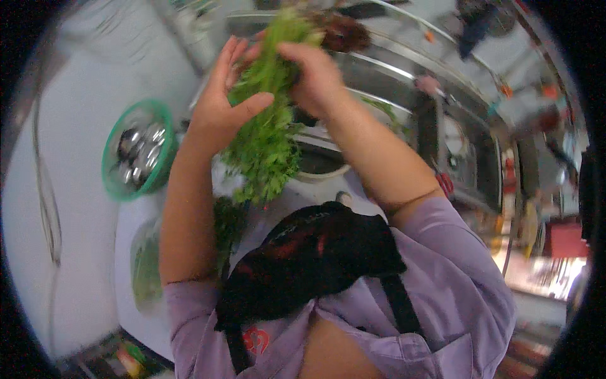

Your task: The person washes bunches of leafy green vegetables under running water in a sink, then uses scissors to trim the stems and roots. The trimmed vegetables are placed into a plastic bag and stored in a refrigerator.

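A bunch of leafy green herbs (270, 123) with long pale stems hangs between my hands, stems at the top and leaves towards me. My right hand (315, 78) is closed around the stems from the right side. At the bunch's left edge is my left hand (232, 99), its thumb across the leaves and its fingers apart; blur hides whether it grips. Below the herbs, partly behind my right forearm, a round vessel with a pale rim (315, 177) shows a dark inside.
A green basket (170, 156) with shiny metal items stands left. Below it lies a clear container (147, 267) with something green. Steel sinks (468, 161) run along the upper right, with red-handled scissors (444, 184) near my right elbow. Another person's hand (427, 84) is over the steel basins.
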Available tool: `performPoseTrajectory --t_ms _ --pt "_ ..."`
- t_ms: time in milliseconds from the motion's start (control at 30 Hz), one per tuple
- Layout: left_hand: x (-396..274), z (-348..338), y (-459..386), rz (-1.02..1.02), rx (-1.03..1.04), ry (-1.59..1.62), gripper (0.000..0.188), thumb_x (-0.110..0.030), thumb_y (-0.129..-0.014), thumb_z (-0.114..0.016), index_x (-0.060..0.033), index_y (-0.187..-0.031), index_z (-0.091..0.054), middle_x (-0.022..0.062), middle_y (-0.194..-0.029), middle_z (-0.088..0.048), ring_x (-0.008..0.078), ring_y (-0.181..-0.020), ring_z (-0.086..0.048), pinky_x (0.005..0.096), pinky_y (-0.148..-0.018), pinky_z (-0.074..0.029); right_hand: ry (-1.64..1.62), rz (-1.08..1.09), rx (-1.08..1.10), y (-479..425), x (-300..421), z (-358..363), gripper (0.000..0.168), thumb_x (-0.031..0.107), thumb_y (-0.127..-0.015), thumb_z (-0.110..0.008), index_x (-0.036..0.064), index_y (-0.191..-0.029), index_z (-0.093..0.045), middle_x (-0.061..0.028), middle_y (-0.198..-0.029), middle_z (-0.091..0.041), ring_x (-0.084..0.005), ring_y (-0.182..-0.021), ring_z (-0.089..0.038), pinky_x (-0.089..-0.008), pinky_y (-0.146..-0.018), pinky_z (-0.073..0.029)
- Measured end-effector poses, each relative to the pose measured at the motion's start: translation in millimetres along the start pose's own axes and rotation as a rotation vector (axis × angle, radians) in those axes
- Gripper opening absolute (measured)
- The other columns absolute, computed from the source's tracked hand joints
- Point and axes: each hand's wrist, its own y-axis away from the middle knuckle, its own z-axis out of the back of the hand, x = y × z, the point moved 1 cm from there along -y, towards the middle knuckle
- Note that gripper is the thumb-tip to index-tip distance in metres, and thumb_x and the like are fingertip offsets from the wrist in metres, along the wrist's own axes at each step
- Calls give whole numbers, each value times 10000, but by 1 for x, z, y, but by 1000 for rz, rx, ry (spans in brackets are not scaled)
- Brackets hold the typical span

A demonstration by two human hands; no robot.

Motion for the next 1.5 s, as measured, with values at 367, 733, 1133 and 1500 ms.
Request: performPoseTrajectory --t_ms 367,733,1133,1500 --pt "148 -299 -111 836 433 365 386 -231 -812 -611 -40 -1135 -520 59 -880 -592 129 -803 -517 279 -698 -437 994 -269 -498 197 29 429 469 299 -853 -575 58 -1236 -455 -160 -1162 -521 -262 -1059 -526 -333 -883 -427" --pt "191 -428 -169 1072 547 416 304 -290 -877 -551 -40 -1050 -543 53 -877 -612 119 -764 -536 278 -630 -462 1511 -620 -631 435 25 532 379 16 -737 -613 30 -1105 -523 -166 -1023 -554 -330 -933 -560 -377 -782 -484" --pt "185 -483 -186 1044 679 367 295 -270 -855 -582 -66 -1066 -554 20 -797 -581 117 -709 -543 264 -608 -463 1476 -679 -393 446 27 581 427 62 -754 -638 67 -1148 -473 -125 -1093 -541 -299 -888 -561 -388 -753 -475" --pt "200 -507 -191 852 783 27 444 -252 -756 -713 -25 -1090 -528 45 -950 -584 136 -816 -526 289 -713 -424 726 -542 -240 278 83 558 788 551 -751 -616 4 -1251 -345 -105 -1010 -520 -203 -946 -510 -313 -822 -417"
